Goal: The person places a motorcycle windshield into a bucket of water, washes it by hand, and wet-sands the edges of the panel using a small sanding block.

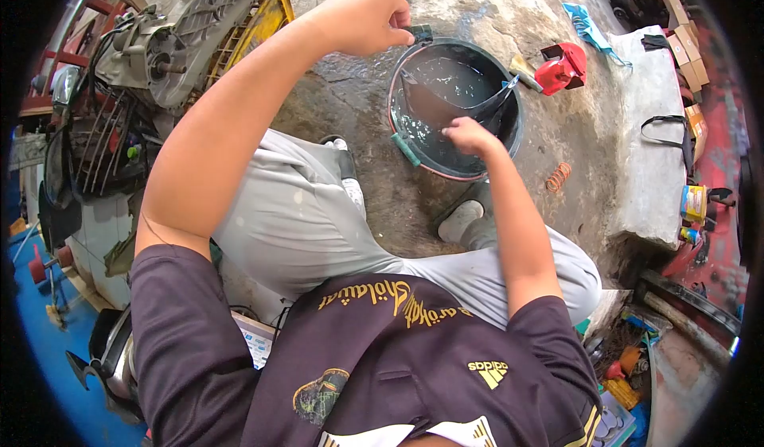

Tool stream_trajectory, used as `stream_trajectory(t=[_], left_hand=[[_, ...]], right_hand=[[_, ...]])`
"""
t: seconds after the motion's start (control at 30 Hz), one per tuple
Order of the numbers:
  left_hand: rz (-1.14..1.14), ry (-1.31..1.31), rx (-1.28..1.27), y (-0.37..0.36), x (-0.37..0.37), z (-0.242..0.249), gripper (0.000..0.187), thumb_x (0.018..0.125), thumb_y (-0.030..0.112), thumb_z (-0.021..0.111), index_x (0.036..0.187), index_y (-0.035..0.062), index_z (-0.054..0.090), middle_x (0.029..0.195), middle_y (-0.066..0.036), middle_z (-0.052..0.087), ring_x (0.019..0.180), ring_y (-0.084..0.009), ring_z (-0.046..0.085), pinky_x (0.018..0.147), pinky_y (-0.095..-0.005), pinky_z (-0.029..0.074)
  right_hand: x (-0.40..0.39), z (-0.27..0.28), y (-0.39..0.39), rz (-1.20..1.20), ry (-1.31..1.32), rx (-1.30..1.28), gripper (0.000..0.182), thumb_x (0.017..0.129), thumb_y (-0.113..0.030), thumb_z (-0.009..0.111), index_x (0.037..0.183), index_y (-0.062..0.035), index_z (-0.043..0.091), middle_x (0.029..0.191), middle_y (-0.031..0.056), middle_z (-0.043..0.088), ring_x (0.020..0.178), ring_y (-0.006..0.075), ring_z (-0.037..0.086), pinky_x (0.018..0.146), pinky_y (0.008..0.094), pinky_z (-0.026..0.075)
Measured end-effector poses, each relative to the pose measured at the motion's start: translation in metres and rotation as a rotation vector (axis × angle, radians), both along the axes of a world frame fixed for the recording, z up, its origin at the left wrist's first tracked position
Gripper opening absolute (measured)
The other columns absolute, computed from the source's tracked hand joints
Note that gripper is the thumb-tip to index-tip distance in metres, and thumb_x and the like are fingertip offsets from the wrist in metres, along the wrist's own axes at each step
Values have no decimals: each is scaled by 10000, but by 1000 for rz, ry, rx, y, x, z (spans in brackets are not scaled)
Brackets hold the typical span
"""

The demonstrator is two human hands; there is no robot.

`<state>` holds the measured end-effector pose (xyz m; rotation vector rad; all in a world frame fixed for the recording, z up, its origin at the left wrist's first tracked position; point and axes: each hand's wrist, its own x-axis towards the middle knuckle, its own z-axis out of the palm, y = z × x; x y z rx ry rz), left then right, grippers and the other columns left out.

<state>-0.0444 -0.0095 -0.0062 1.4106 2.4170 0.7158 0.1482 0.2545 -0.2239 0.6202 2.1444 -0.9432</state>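
Over the far left rim of a round black tub point(517, 133), my left hand point(372, 22) has its fingers pressed together beside a dark green handle point(420, 32). What it grips, if anything, cannot be made out. My right hand point(471, 135) is above the tub's right half, with thumb and fingers closed close to the lower edge of a dark, thin sheet-like piece point(434, 101). Whether it grips that piece is unclear. Murky water point(454, 77) with white glints lies in the tub. Another green handle point(406, 149) is on the near left rim.
Right of the tub are a red pouch point(561, 69), an orange coil spring point(559, 176) and a blue mask-like cloth point(589, 32). A pale slab point(649, 145) borders the right side. Metal machine parts point(159, 57) and a yellow crate point(255, 29) stand at the left.
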Motion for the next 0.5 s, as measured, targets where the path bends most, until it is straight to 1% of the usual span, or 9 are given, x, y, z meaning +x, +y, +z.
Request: stream_trajectory(t=[0.03, 0.07, 0.1, 0.17, 0.2, 0.27, 0.3, 0.4, 0.5], left_hand=[[-9, -10, 4, 0, 0, 0, 321, 870, 336, 754, 967, 30, 743, 942, -168, 748, 914, -336, 719, 823, -438, 558], [-7, -5, 2, 0, 0, 1, 321, 870, 336, 754, 967, 30, 743, 942, -168, 748, 914, -336, 719, 823, -438, 558], [5, 4, 4, 0, 2, 3, 321, 871, 333, 754, 970, 27, 743, 939, -167, 748, 912, -336, 719, 820, -439, 558], [21, 16, 4, -2, 1, 3, 321, 872, 330, 753, 973, 25, 742, 935, -166, 748, 911, -337, 719, 818, -440, 557], [20, 35, 16, -2, -1, 0, 321, 874, 329, 753, 972, 24, 742, 934, -166, 749, 909, -338, 719, 817, -440, 557], [22, 54, 29, -3, -3, 0, 321, 875, 329, 752, 971, 23, 741, 932, -165, 749, 908, -340, 719, 817, -441, 558], [46, -13, -11, -4, -3, 4, 324, 876, 334, 752, 972, 24, 742, 934, -165, 749, 908, -339, 720, 819, -441, 557], [41, -59, -40, -4, -3, 7, 327, 888, 333, 750, 990, 23, 721, 959, -179, 743, 927, -338, 711, 825, -444, 544], [14, -1, -6, -4, -5, 2, 329, 899, 329, 748, 1011, 23, 700, 980, -188, 739, 945, -336, 702, 831, -445, 533]], right_hand=[[7, -17, -3, 53, 65, 123, 358, 873, -198, 604, 1090, 62, 722, 1019, 229, 749, 987, 338, 730, 791, 448, 575], [15, -42, -2, 113, 154, 280, 431, 829, -171, 597, 1132, 120, 693, 1099, 315, 716, 1082, 399, 714, 832, 456, 572], [12, -31, -12, 20, -18, 231, 411, 848, -171, 602, 1085, 155, 685, 1104, 284, 724, 1023, 367, 725, 860, 436, 572], [25, -66, -10, -348, 8, -286, 310, 990, -214, 586, 1052, 69, 696, 871, 154, 725, 764, 259, 695, 721, 386, 572], [26, -62, -7, -348, 8, -286, 310, 990, -214, 586, 1052, 69, 696, 871, 154, 725, 764, 259, 695, 721, 386, 572], [23, -36, -5, -692, -168, -1137, 275, 1050, -222, 540, 991, 0, 691, 859, 75, 690, 744, 187, 656, 689, 316, 558], [16, -4, -17, -678, -110, -1049, 288, 1092, -257, 494, 959, -66, 664, 804, 35, 651, 703, 144, 619, 650, 275, 527], [-8, 31, -26, -699, -8, -1116, 309, 1088, -272, 490, 961, -56, 671, 833, 34, 669, 742, 153, 642, 677, 281, 538], [-35, 60, -36, -698, 83, -979, 339, 1085, -299, 503, 1007, -16, 673, 877, 75, 694, 790, 170, 668, 690, 291, 548]])
